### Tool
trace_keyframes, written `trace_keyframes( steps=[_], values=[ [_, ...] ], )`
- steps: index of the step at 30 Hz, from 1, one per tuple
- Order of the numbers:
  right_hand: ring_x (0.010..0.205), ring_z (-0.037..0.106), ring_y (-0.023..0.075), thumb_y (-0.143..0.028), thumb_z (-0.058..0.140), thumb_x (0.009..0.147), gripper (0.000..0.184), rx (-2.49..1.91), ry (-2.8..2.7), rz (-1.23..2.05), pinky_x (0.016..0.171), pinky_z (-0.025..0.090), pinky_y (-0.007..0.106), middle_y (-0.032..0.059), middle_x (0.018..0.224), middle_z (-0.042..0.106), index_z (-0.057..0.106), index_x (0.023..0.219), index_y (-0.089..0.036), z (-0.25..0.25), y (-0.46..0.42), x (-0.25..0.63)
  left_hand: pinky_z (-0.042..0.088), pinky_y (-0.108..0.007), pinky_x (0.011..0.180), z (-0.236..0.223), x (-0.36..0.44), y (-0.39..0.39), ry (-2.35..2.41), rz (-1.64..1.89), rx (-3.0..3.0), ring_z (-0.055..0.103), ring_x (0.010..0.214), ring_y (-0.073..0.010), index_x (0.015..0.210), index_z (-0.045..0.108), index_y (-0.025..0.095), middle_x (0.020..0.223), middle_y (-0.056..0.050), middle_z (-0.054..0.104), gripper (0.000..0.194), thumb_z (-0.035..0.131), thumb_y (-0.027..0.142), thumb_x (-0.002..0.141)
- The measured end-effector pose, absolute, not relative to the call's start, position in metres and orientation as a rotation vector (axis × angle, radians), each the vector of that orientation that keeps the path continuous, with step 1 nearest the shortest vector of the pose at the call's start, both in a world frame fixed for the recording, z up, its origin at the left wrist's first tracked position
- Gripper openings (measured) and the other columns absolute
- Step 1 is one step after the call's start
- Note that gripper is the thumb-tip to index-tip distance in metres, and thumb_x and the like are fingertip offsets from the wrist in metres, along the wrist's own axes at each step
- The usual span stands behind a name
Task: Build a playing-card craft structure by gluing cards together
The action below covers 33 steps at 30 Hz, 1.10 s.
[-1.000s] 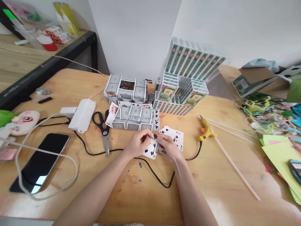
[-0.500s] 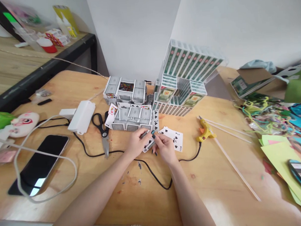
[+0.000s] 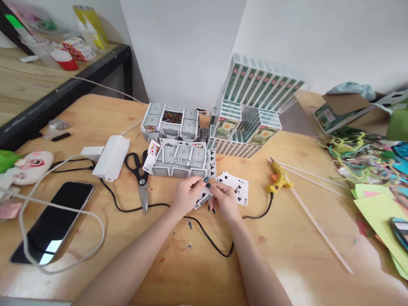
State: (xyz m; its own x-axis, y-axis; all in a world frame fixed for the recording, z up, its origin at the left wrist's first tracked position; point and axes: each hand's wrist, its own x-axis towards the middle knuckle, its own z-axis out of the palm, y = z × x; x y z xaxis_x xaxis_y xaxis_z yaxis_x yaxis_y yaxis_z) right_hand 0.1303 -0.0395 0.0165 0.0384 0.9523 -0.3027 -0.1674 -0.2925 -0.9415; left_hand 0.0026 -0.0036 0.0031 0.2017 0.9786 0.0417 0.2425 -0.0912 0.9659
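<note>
My left hand [image 3: 188, 194] and my right hand [image 3: 223, 198] meet at mid-table, fingertips pinched together on a playing card [image 3: 201, 200]. Fingers cover much of this card; a 6 shows at its lower corner. Just right of my right hand lie loose spade cards [image 3: 238, 187], face up and overlapping. Beyond my hands sits a low structure of folded cards [image 3: 179, 158], grey backs outward, on a base of face-up cards. Behind it stands a taller folded-card block [image 3: 189, 122] with a dark opening on top.
Green-and-white card boxes [image 3: 265, 84] are stacked at the back. A yellow glue gun [image 3: 278, 179] lies to the right, near clear glue sticks [image 3: 322, 229]. Black scissors [image 3: 140, 179], a white power adapter [image 3: 112, 158] and a phone [image 3: 54, 223] are left. A black cord [image 3: 207, 233] crosses before me.
My hands stay together on the card, with only slight finger movement. The fingers of my right hand have shifted a little. Everything on the table stays in place.
</note>
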Motion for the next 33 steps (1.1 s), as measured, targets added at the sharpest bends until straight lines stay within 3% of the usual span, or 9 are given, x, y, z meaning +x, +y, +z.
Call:
trace_keyframes(
  steps=[5, 20, 25, 30, 33],
  values=[
    [0.023, 0.034, 0.0057, -0.041, 0.058, 0.075, 0.028, -1.375, -0.913, 1.433, 0.027, 0.021, 0.018, -0.0059, 0.031, 0.047, 0.063, 0.073, -0.014, 0.0162, -0.0392, 0.1299, 0.040, -0.022, 0.060, 0.0045, 0.0020, -0.0060, 1.211, 1.007, 1.796, 0.053, 0.062, -0.0121, 0.072, 0.062, 0.016, 0.065, -0.001, 0.060, 0.024, 0.047, 0.032, 0.083],
    [0.029, 0.044, 0.0089, -0.024, 0.044, 0.069, 0.029, -1.377, -0.945, 1.400, 0.032, 0.034, 0.019, -0.0044, 0.035, 0.051, 0.067, 0.081, -0.012, 0.0200, -0.0412, 0.1258, 0.032, -0.020, 0.050, 0.0036, 0.0027, -0.0025, 1.272, 0.997, 1.657, 0.039, 0.051, -0.0084, 0.057, 0.050, 0.016, 0.051, 0.004, 0.042, 0.029, 0.049, 0.034, 0.080],
    [0.031, 0.044, 0.0089, -0.020, 0.042, 0.067, 0.032, -1.258, -0.952, 1.468, 0.034, 0.036, 0.020, -0.0032, 0.039, 0.054, 0.068, 0.084, -0.012, 0.0195, -0.0420, 0.1283, 0.033, -0.019, 0.050, 0.0030, 0.0029, 0.0000, 1.263, 1.013, 1.576, 0.041, 0.053, -0.0087, 0.059, 0.052, 0.016, 0.054, 0.004, 0.046, 0.027, 0.049, 0.033, 0.079],
    [0.042, 0.052, 0.0122, -0.033, 0.052, 0.075, 0.027, -1.132, -0.892, 1.494, 0.039, 0.041, 0.023, -0.0008, 0.047, 0.057, 0.066, 0.089, -0.014, 0.0170, -0.0413, 0.1272, 0.034, -0.019, 0.049, -0.0005, 0.0027, 0.0011, 1.321, 1.096, 1.545, 0.041, 0.050, -0.0086, 0.064, 0.053, 0.016, 0.053, 0.004, 0.045, 0.029, 0.047, 0.037, 0.083],
    [0.045, 0.055, 0.0134, -0.042, 0.056, 0.077, 0.029, -1.189, -0.928, 1.374, 0.045, 0.046, 0.026, -0.0005, 0.050, 0.058, 0.065, 0.087, -0.016, 0.0151, -0.0401, 0.1272, 0.041, -0.020, 0.057, 0.0018, 0.0019, 0.0005, 1.274, 1.135, 1.637, 0.051, 0.059, -0.0106, 0.075, 0.058, 0.017, 0.064, 0.001, 0.056, 0.022, 0.047, 0.033, 0.084]
  ],
)
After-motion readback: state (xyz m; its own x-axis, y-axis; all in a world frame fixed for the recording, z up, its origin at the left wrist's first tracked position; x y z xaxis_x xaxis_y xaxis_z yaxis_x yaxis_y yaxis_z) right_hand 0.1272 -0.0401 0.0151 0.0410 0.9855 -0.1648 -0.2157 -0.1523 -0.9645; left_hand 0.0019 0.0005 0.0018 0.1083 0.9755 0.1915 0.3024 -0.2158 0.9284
